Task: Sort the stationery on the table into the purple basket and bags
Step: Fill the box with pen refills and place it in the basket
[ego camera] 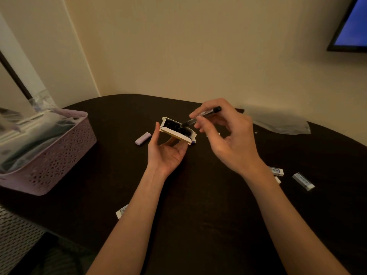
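My left hand (pixel 165 150) holds a small white cardboard box (pixel 174 131) with its flap open, dark pens showing inside. My right hand (pixel 226 133) pinches a clear pen with a black cap (pixel 200 117), its tip at the box's opening. The purple basket (pixel 59 155) stands at the table's left edge with clear plastic bags (pixel 29 124) in it. A lilac eraser (pixel 143 138) lies left of the box. White erasers lie on the dark table: one (pixel 303 181) at the right, one (pixel 276 170) beside my right forearm, one (pixel 122 211) by my left forearm.
A clear plastic bag (pixel 282 124) lies at the table's far right. The table (pixel 198 215) is dark and rounded, set against a beige wall. A screen (pixel 351 26) hangs at the upper right. A white lattice surface (pixel 17 233) sits below the basket.
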Tool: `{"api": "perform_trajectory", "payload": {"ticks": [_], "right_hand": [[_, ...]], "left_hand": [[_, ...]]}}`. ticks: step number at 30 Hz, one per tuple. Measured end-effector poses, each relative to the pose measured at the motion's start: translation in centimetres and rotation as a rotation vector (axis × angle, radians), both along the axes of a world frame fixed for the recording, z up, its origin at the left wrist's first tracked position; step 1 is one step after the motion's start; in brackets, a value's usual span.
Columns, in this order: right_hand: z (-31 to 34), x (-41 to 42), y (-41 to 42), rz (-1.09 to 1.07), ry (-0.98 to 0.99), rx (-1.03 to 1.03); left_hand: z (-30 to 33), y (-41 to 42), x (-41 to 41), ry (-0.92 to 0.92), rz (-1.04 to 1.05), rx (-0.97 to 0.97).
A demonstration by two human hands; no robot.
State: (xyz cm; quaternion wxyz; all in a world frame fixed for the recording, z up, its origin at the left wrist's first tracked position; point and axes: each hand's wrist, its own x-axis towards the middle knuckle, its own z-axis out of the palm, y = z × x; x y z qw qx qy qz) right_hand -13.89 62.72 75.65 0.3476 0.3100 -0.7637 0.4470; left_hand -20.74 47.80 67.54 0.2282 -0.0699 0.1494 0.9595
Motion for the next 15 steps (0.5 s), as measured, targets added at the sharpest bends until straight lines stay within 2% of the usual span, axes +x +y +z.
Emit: {"api": "perform_trajectory", "payload": {"ticks": [15], "right_hand": [[-0.47,-0.32,0.45,-0.083,0.089,0.214]], "left_hand": [[0.44,-0.02,0.31,0.027,-0.006,0.016]]}}
